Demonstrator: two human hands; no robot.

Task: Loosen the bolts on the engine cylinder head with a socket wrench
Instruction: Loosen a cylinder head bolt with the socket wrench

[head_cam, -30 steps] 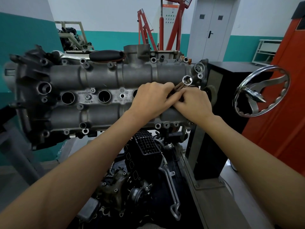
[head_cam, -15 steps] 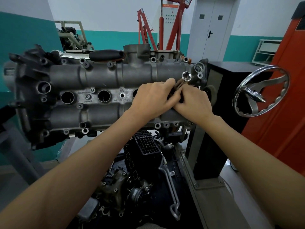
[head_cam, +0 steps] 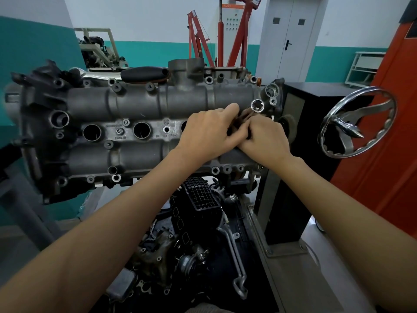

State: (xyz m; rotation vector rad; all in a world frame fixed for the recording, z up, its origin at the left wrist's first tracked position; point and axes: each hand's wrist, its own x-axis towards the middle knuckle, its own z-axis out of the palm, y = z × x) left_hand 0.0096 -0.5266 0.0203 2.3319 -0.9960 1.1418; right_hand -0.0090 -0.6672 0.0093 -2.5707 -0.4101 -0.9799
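The grey engine cylinder head (head_cam: 135,107) faces me on a stand, with several bolt holes and round plug wells along it. My left hand (head_cam: 209,132) and my right hand (head_cam: 266,138) meet over its right end, both curled round the dark shaft of a wrench (head_cam: 244,115). The wrench's shiny ring-shaped socket end (head_cam: 258,105) sticks out above my fingers, near the head's upper right corner. The lower end of the wrench is hidden under my hands.
A chrome handwheel (head_cam: 357,123) juts out at the right, in front of an orange cabinet (head_cam: 392,132). A black stand box (head_cam: 316,105) sits behind the head. Black engine parts (head_cam: 198,222) hang below. A red engine hoist (head_cam: 225,37) stands at the back.
The socket end of the wrench has swung a little up and to the left. My left index finger has stretched out along the head. My right hand has barely moved.
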